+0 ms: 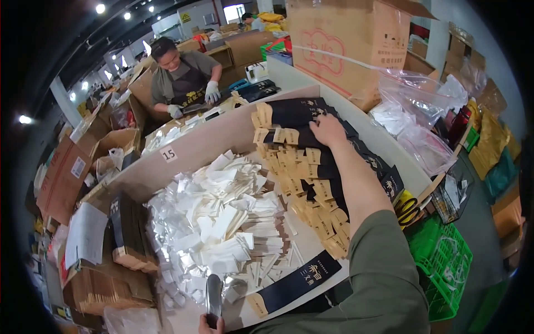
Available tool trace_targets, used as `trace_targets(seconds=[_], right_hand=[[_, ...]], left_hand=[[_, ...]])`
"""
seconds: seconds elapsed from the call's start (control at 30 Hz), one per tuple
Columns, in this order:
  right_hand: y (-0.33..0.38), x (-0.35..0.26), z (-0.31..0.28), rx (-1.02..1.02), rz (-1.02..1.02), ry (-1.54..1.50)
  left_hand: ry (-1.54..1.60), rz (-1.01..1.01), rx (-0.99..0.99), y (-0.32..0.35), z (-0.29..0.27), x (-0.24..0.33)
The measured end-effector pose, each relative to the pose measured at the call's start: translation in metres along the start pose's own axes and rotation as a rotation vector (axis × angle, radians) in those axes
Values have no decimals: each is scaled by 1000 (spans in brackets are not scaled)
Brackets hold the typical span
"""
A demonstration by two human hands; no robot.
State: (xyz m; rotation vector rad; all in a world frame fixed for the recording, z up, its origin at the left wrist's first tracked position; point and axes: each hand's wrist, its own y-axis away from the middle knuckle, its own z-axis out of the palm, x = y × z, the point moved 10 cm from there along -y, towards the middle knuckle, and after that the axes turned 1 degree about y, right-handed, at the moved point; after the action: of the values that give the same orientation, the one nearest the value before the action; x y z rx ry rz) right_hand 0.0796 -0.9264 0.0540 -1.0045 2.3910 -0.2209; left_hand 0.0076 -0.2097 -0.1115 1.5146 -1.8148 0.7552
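Observation:
My left hand (211,324) is closed around the lower end of a shiny silver utensil (213,295) with a rounded top, upright at the near edge. My right hand (329,132) stretches to the far right, its fingertips on a pile of black paper sleeves (292,113) with tan ends; thumb and finger look apart. A single black sleeve (300,281) lies flat near me, tan end toward the left. Between the hands spreads a heap of white paper packets (225,214), with clear plastic wrappers (172,245) along its left side.
A low partition (208,136) borders the far side; beyond it a gloved co-worker (186,83) works. Bundled dark sleeves (130,234) stand at the left. Yellow-handled scissors (409,210) and a green plastic basket (442,267) sit on the right, a large carton (350,50) behind.

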Motion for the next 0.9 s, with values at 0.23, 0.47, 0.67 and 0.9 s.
trace_targets(seconds=[0.23,0.47,0.67,0.9], right_hand=[[67,-133,-38,-10,-402,66],[429,-190,31,-553,-1217,-354],[454,-223,42,-471,-1156,-342],[464,-213,90,-860,-648,1]], left_hand=[[281,-220,-354,14,36,36],[602,-195,-745,38,102,85],[297,-182,-734,28,74,89],[-299,90,-107,20,-5,49]])
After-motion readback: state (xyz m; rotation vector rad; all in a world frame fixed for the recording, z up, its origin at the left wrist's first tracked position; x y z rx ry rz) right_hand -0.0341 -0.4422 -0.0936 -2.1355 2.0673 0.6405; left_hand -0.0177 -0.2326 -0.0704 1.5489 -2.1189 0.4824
